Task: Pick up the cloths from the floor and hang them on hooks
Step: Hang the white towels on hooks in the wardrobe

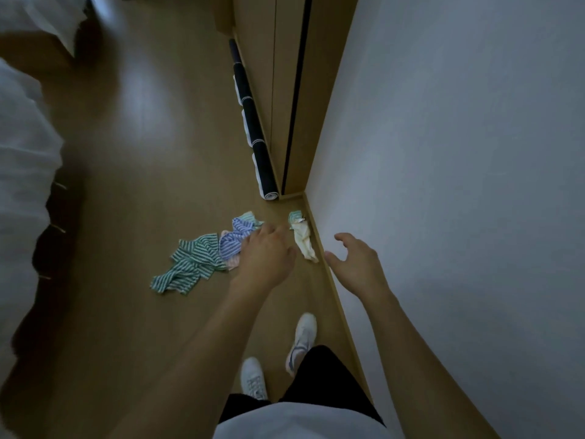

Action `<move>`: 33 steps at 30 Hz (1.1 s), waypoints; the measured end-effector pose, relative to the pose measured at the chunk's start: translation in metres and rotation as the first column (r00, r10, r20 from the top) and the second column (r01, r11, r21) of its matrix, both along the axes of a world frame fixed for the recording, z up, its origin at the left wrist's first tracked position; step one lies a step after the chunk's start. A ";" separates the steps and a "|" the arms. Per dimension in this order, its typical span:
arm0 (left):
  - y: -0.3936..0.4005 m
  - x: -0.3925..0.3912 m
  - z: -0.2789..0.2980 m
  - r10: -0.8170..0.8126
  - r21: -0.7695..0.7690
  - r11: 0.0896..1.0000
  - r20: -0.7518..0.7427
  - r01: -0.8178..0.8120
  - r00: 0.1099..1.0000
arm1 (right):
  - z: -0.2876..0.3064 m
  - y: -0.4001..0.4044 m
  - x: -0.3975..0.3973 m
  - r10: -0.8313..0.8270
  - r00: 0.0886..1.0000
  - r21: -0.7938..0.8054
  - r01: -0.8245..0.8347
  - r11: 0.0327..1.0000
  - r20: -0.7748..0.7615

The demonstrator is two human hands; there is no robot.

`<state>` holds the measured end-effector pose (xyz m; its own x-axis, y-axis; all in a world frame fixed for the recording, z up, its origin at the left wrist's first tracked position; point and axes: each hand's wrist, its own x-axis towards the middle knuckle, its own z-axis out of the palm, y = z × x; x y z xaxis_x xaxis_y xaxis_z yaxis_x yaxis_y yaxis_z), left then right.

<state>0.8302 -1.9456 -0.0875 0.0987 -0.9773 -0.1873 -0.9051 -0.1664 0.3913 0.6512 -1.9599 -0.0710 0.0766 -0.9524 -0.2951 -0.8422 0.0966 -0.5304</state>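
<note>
Striped cloths [202,258] heaped just left of the spread, empty left hand [266,258], long axis running lower-left; right hand [354,258] farther, also empty.

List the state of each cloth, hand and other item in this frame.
green striped cloth: crumpled on floor
blue striped cloth: crumpled on floor, beside left hand
cream cloth: bunched by the baseboard
rolled mat: rolled, lying along wardrobe
left hand: reaching, holding nothing visible
right hand: open, empty
</note>
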 end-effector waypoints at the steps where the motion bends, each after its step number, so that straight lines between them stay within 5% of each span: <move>1: -0.011 0.003 -0.005 -0.006 0.014 1.000 0.012 0.005 1.000 | -0.006 -0.011 0.003 -0.009 1.000 0.006 0.009 1.000 -0.005; 8: -0.092 0.015 -0.038 -0.006 0.098 0.995 0.062 0.000 0.998 | -0.056 -0.105 0.010 -0.059 0.998 0.077 0.059 0.995 -0.010; 18: -0.212 0.018 -0.115 -0.023 0.192 0.981 0.068 0.009 0.997 | -0.164 -0.227 -0.002 -0.087 0.996 0.440 0.090 0.893 -0.027; 26: -0.264 0.015 -0.263 -0.044 0.334 0.942 -0.001 0.042 0.999 | -0.307 -0.269 0.005 -0.142 0.989 0.596 0.132 0.792 -0.032; 33: -0.285 0.012 -0.417 -0.076 0.444 0.891 -0.062 0.096 0.995 | -0.448 -0.292 0.004 -0.206 0.976 0.579 0.212 0.787 -0.077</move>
